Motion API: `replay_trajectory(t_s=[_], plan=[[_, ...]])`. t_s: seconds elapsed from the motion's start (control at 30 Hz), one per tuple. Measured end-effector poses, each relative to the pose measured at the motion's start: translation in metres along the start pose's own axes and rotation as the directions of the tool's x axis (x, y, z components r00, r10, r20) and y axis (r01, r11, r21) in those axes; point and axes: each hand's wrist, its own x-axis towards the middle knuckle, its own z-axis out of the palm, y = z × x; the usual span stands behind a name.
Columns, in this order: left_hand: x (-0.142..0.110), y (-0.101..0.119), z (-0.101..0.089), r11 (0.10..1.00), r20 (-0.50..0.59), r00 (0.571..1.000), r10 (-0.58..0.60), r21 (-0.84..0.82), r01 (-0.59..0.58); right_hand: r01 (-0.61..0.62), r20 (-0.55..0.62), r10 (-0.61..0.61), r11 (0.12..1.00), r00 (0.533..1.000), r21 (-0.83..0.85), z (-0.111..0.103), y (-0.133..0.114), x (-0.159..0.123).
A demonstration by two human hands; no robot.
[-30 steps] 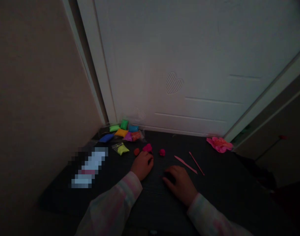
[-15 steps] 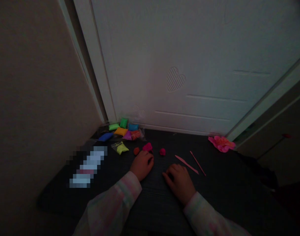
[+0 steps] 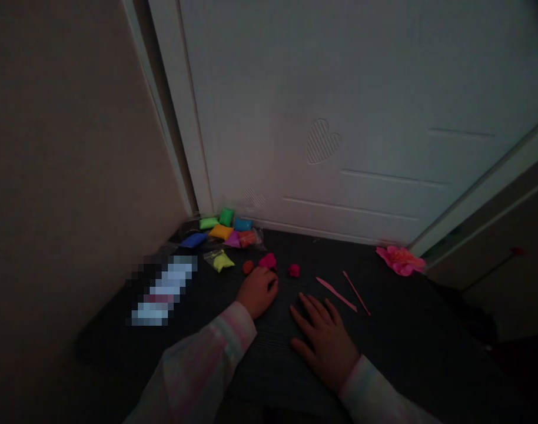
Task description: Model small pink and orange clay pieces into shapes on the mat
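My left hand rests on the dark table with its fingers curled down. Whatever lies under those fingers, if anything, is hidden. Just beyond its knuckles are an orange clay ball and a larger magenta lump of clay, partly covered by the hand. My right hand lies flat on the table, fingers spread, holding nothing. Ahead of it sits a small magenta clay ball. To its right lie a pink modelling knife and a thin pink modelling stick, apart from the hand.
Several bags of coloured clay lie at the back left, with a yellow clay bag in front. A blurred-out bright object is at left. A pink flower sits at the back right, by the white door.
My right hand has uncurled, its fingers now stretched and spread on the table. My left hand keeps its curled pose. The view has shifted slightly.
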Motion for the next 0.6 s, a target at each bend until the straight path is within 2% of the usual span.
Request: replay_trajectory(t_s=[0.13,0.23,0.3,0.43,0.57,0.6], plan=[[-0.0001,0.0011,-0.0013,1.000,-0.002,1.000,-0.007,-0.010,0.007,-0.108,0.003,0.108,0.993,0.994,-0.049,-0.0016,0.0020,0.0018],[0.0001,0.0011,-0.0009,1.000,-0.002,1.000,-0.007,-0.004,0.007,0.007,0.044,-0.007,1.000,0.999,-0.010,-0.0037,0.0023,0.0021],[0.0001,0.0007,-0.0005,1.000,-0.007,1.000,-0.004,-0.001,0.004,0.030,0.055,-0.031,1.000,0.998,0.006,-0.0045,0.0017,0.0022],[-0.0002,0.0000,-0.0004,1.000,-0.003,1.000,-0.005,-0.001,0.005,-0.112,0.020,0.112,0.993,0.993,-0.025,-0.0054,0.0015,0.0031],[-0.0005,-0.0001,-0.0005,1.000,0.000,1.000,0.001,0.000,-0.001,0.027,0.069,-0.029,0.999,0.997,0.029,-0.0062,0.0015,0.0034],[-0.0005,-0.0001,-0.0004,1.000,0.000,1.000,0.002,0.001,-0.002,0.027,0.070,-0.029,0.999,0.997,0.031,-0.0060,0.0014,0.0036]])
